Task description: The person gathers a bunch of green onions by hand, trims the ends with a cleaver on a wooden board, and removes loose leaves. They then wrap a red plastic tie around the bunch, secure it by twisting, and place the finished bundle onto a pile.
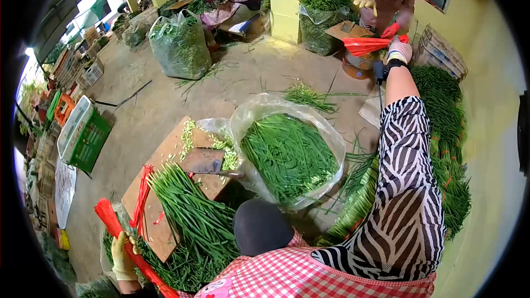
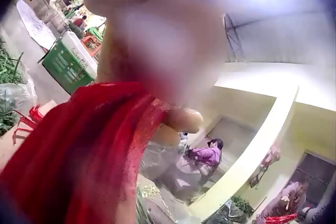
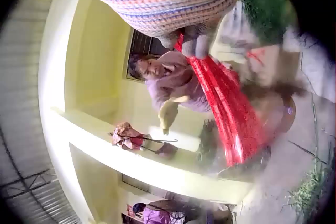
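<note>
Left hand (image 1: 122, 258) grips red bundle (image 1: 146, 269), lower end cut off

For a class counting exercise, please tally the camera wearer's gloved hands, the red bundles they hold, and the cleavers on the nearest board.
Gloved hands: 2 (left hand, right hand)
Red bundles in them: 2
Cleavers: 1
Total: 5
</note>
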Tool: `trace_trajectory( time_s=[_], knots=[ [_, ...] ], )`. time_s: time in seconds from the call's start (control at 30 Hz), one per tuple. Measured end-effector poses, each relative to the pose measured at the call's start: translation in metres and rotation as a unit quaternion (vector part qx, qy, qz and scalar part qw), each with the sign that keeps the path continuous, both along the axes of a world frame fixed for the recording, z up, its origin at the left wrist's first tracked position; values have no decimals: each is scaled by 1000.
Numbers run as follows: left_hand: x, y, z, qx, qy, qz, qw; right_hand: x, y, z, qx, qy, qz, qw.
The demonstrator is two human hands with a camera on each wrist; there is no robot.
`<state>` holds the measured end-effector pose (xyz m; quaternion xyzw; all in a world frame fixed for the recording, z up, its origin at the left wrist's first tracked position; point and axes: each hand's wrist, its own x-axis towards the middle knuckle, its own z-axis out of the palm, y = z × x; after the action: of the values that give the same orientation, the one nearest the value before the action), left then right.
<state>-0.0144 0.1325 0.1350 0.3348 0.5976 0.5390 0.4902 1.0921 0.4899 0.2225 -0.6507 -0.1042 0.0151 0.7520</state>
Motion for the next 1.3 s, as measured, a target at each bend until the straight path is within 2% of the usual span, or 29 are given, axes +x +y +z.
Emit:
trace_trajectory(
  time_s=[0.03,0.13,0.2,0.27,0.33,0.43,0.5,0.53,0.57,0.6,0.63,0.67,0.7,0.73,0.8,0.93,1.03,1.1,1.17,1.23,1.27,1.3],
  knots=[
    [1,1,1,4,11,3,1000,2,-2,5,-224,-115,-44,967],
    [0,4,4,5,2,-2,1000,-23,12,12,-252,-142,-112,951],
    [-4,5,-1,-1,-6,3,1000,-6,36,6,-232,-115,-97,961],
    [7,4,4,-9,6,22,1000,23,66,-15,-120,-150,-80,978],
    [8,5,1,-11,19,13,1000,23,82,-20,-96,-139,-48,984],
    [13,8,-2,-19,24,17,999,-19,56,-4,-198,-194,-90,957],
    [31,10,5,-26,27,22,999,-75,24,21,-274,-228,-38,934],
    [39,17,12,-50,-6,-4,999,-84,23,25,-323,-271,-25,906],
    [51,17,15,-54,-42,16,998,-85,29,21,-354,-315,-6,880],
    [62,23,14,-32,-9,30,999,-76,37,18,-376,-360,4,854],
    [59,24,15,-82,-58,37,994,-69,40,21,-384,-402,10,831],
    [69,29,18,-79,-15,60,995,-58,50,21,-383,-439,15,813],
    [64,31,9,-37,-20,-1,999,-54,63,23,-371,-468,15,802],
    [67,28,16,-29,-89,-8,996,-55,77,27,-356,-487,13,797],
    [64,27,7,1,-94,29,995,-64,88,36,-324,-504,3,801],
    [51,23,-8,35,-125,-13,991,-111,77,61,-237,-529,13,815],
    [48,16,-8,50,-149,-37,987,-195,63,53,-119,-544,131,820],
    [52,16,-8,70,-168,-50,982,-326,33,29,-44,-506,331,795],
    [59,16,-11,82,-174,-45,980,-500,-23,-18,29,-390,600,698],
    [66,14,-12,86,-189,-39,977,-659,-164,4,3,-591,586,555],
    [72,12,-6,95,-190,-44,976,-712,-196,-15,20,-466,700,541],
    [76,10,-5,105,-193,-41,975,-756,-233,-6,81,-432,755,487]
  ],
)
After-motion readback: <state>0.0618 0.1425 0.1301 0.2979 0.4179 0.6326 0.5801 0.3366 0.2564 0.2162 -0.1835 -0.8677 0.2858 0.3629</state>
